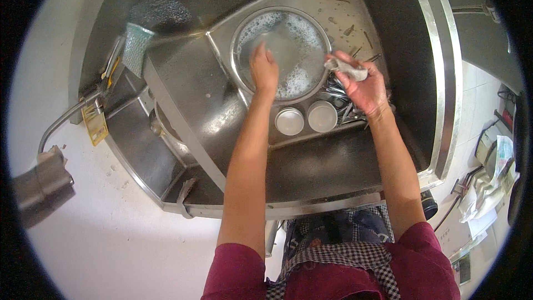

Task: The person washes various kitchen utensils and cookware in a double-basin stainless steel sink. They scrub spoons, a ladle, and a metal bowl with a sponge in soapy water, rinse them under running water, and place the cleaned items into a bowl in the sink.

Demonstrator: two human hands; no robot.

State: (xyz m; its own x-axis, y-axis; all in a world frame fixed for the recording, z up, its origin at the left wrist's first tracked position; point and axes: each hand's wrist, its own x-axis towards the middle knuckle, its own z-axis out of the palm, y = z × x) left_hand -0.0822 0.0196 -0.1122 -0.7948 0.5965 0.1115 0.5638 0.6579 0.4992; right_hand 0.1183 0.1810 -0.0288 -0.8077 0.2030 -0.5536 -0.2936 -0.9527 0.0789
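Observation:
A large round metal basin (pixel 234 60) stands in the stainless-steel sink, full of cloudy water (pixel 297 46) with foam around its edge. My left hand (pixel 265 71) is over the left side of this basin, its fingers blurred at the water. Whether it holds anything there cannot be made out. My right hand (pixel 366 87) grips a crumpled greyish cloth (pixel 352 71) just beyond the basin's right rim. Metal cutlery (pixel 343 106) lies in a heap below that hand, partly covered by it. Two round pale containers (pixel 289 121) sit side by side near the basin's front.
A steel divider (pixel 187 129) separates a second bowl on the left, where a round vessel (pixel 166 123) shows partly. A grey cloth strip (pixel 186 198) hangs over the front edge. A yellow plastic holder (pixel 95 123) and a textured greenish pad (pixel 137 48) are at the left.

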